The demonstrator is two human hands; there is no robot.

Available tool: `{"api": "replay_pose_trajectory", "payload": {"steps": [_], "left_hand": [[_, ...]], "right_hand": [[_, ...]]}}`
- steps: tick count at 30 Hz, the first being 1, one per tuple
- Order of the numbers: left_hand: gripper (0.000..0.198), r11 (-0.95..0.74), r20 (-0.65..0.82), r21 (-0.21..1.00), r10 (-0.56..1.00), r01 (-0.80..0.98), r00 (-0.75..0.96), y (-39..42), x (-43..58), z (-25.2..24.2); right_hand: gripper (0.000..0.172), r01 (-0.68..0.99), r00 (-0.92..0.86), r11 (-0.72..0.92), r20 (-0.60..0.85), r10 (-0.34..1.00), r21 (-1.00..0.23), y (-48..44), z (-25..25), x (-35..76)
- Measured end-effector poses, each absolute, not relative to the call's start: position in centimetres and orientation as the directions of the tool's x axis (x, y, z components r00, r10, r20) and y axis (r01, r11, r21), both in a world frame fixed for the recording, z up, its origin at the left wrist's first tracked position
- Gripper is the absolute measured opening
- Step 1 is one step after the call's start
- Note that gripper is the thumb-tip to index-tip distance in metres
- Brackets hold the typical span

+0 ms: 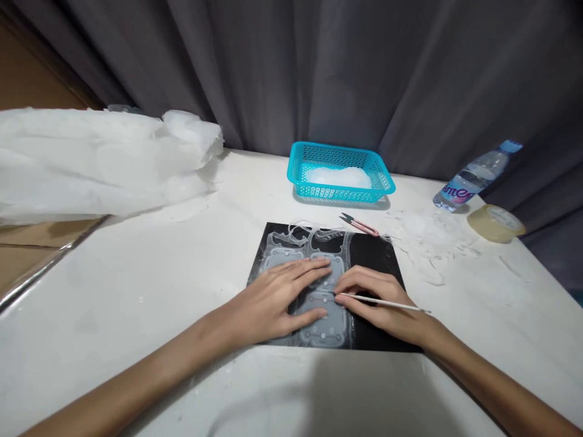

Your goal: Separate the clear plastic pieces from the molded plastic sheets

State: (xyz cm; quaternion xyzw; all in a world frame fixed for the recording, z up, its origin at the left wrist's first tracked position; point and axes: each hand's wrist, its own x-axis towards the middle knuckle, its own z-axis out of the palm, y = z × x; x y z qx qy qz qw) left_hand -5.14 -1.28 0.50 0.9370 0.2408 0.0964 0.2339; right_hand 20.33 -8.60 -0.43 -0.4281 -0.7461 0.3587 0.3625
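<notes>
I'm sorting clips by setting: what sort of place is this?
Probably a handwork station: a translucent molded sheet lies on a black mat, with pink-handled snips by its far edge.

Makeshift workshop corner

A white bench [182, 291] against a grey curtain [328, 79] suggests a small handwork space: moulded translucent sheets [334, 325] on a black mat [371, 249], snips [361, 225], a tape roll [492, 224], scattered scraps [428, 233], brown cardboard [31, 73]. Home or factory, I cannot tell.

Beyond the left hand [285, 297] a dark-grey fabric curtain [273, 73] hangs in long, deep folds, and around that hand spreads a glossy, flat white table [159, 267], softly lit.
</notes>
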Motion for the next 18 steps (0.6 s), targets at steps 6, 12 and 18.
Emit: {"api": "replay_pose_trajectory", "payload": {"steps": [6, 12, 18], "left_hand": [[0.064, -0.757, 0.052, 0.501, 0.51, 0.42, 0.858, -1.58, -5.14, 0.42], [0.059, -0.756, 0.035, 0.504, 0.502, 0.418, 0.864, -1.46, -5.18, 0.34], [0.061, -0.742, 0.036, 0.52, 0.514, 0.424, 0.857, -1.31, -5.19, 0.08]], "right_hand": [[0.004, 0.401, -0.392, 0.38, 0.218, 0.894, -0.834, -8.59, -1.02, 20.54], [0.005, 0.4, -0.43, 0.46, 0.281, 0.858, -0.793, -8.36, -0.95, 20.36], [0.015, 0.4, -0.539, 0.674, 0.435, 0.721, -0.621, -8.11, -1.21, 20.05]]}}
